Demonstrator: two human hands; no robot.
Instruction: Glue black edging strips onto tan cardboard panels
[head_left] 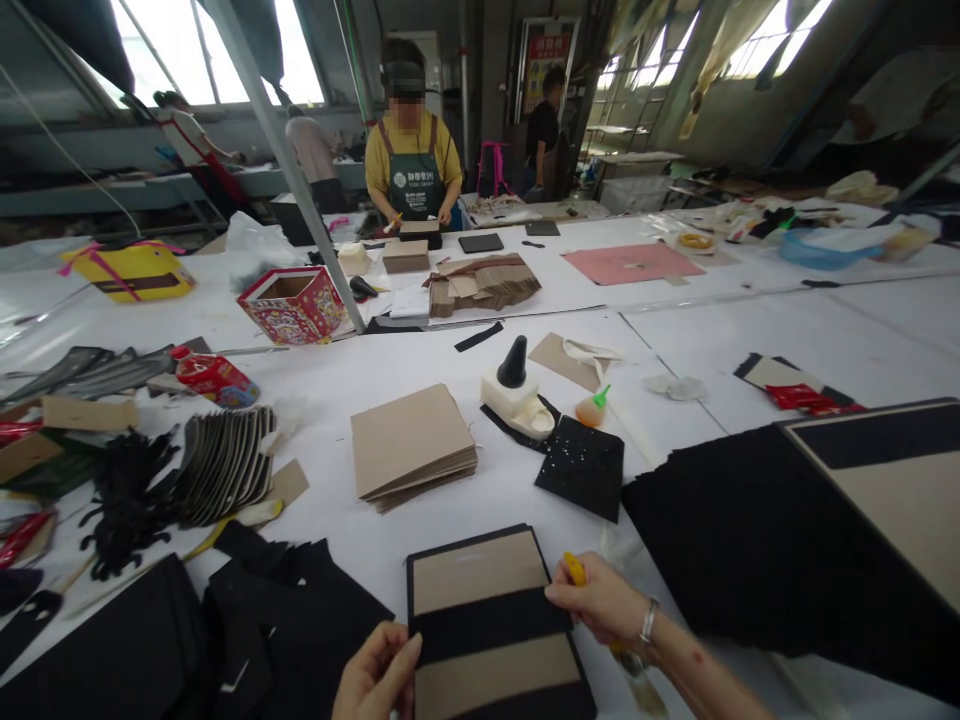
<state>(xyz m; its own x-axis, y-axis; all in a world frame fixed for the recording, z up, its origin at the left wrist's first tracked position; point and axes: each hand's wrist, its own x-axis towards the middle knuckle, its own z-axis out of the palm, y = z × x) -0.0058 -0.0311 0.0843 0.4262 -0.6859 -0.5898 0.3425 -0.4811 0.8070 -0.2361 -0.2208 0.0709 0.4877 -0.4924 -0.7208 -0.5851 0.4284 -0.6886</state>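
Note:
A flat panel (480,637) of tan board with black edging and a black band across its middle lies in front of me. My left hand (379,672) is closed on its left edge, thumb on top. My right hand (604,598) is closed around a yellow-handled brush (575,569), whose head points down toward me. Its thumb and finger also touch the panel's right edge. Beyond the panel sits a stack of tan boards (412,440). Black sheets (300,600) lie left of my left hand, and a large black sheet (720,530) lies to the right.
A white container with a black cone (514,365) stands behind a white-specked black piece (583,465). Near it is a small green-tipped bottle (592,408). Curved black strips (225,465) and a red bottle (216,376) are at left. A metal post (300,185) rises mid-table; a person (412,165) works opposite.

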